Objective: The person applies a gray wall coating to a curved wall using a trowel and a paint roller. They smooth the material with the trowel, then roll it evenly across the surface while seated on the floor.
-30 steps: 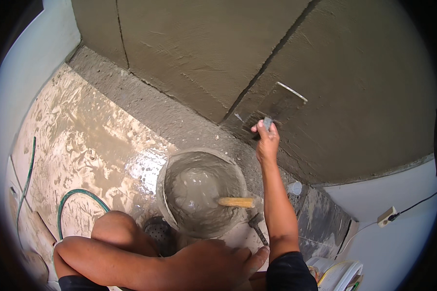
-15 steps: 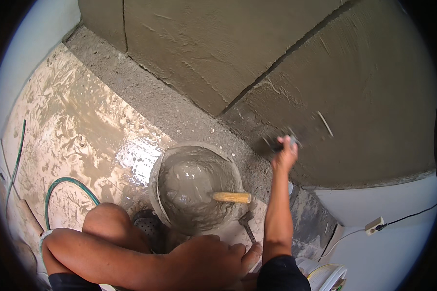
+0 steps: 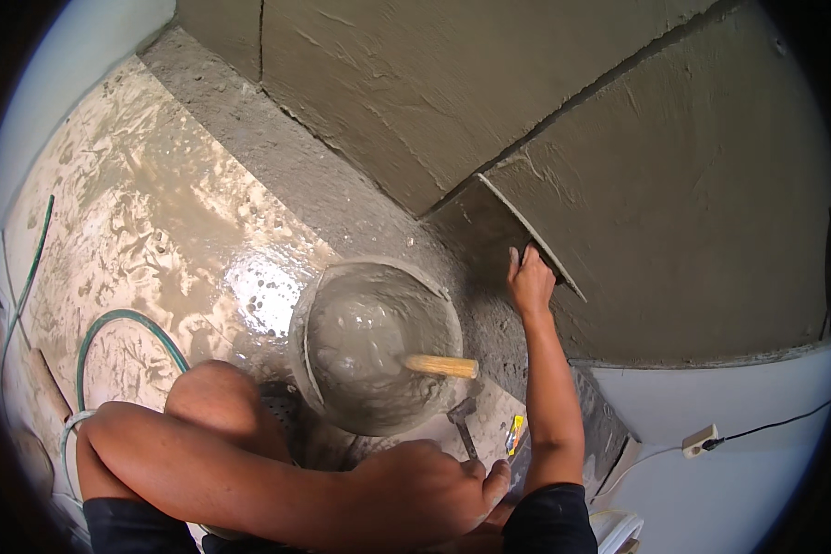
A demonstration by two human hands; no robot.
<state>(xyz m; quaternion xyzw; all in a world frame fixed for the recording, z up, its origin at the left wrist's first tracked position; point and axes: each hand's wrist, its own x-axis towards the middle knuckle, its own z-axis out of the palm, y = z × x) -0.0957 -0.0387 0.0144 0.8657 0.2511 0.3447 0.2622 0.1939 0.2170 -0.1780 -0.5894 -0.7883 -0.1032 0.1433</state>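
My right hand (image 3: 531,280) reaches up to the wet grey mortar wall (image 3: 674,212), its fingers closed round the grip of a plastering trowel (image 3: 532,236). The trowel's long, mortar-coated edge slants across the wall below a dark groove; its grip is mostly covered by my fingers. My left forearm crosses in front of my knees. At its end my left hand (image 3: 425,489) is closed, its fingertips tucked out of sight, so what it holds, if anything, is hidden. A small metal tool (image 3: 463,425) shows just beyond its fingers; whether they touch cannot be told.
Between my knees and the wall stands a round bucket (image 3: 307,369) of wet mortar, a wooden handle (image 3: 443,367) sticking out of it. Muddy water covers the floor at left, near a green hose (image 3: 125,316). A power socket block (image 3: 700,441) with cables is at right.
The trowel, blurred by motion before, is now sharp, its long edge slanting across the wall left of where it was. My left hand has shifted slightly right. The view has moved a little.
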